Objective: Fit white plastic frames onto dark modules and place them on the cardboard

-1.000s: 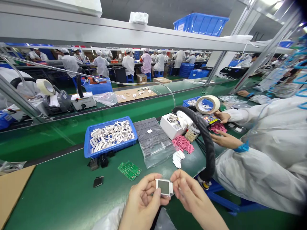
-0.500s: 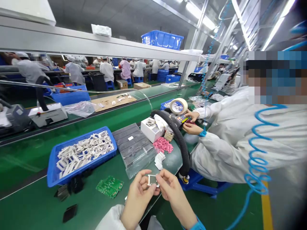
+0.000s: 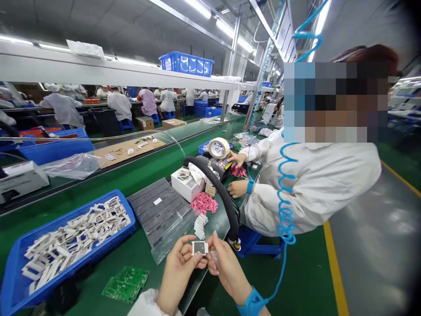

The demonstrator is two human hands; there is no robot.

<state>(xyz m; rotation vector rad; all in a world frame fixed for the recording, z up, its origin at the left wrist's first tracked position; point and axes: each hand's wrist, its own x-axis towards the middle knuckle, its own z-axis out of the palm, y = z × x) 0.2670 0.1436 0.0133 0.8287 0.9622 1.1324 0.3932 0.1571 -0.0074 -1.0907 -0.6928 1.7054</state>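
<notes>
A small screen module (image 3: 198, 248) with a white frame and dark face is held between the thumb and fingers of my left hand (image 3: 184, 265), over the bench's front edge. My right hand (image 3: 226, 267) is at the module's right side, its fingers curled and thumb raised. A pale, translucent bit shows at those fingers, too small to make out. A blue wristband (image 3: 252, 302) circles my right wrist. Beyond my hands lies a short row of white pieces (image 3: 200, 225). Green circuit boards (image 3: 126, 283) are stacked to the left on the bench.
A blue bin (image 3: 130, 215) of white frames stands left. Bagged dark strips (image 3: 158, 215), pink pieces (image 3: 204, 202), a white box (image 3: 187, 184) and a black hose (image 3: 226, 197) are ahead. A co-worker (image 3: 305, 184) sits right, near a coiled blue cord (image 3: 286, 206).
The view has swung right, bringing more of the co-worker in. My right fingers, on the module half a second ago, now sit at its right side with the thumb lifted. My left hand keeps its hold.
</notes>
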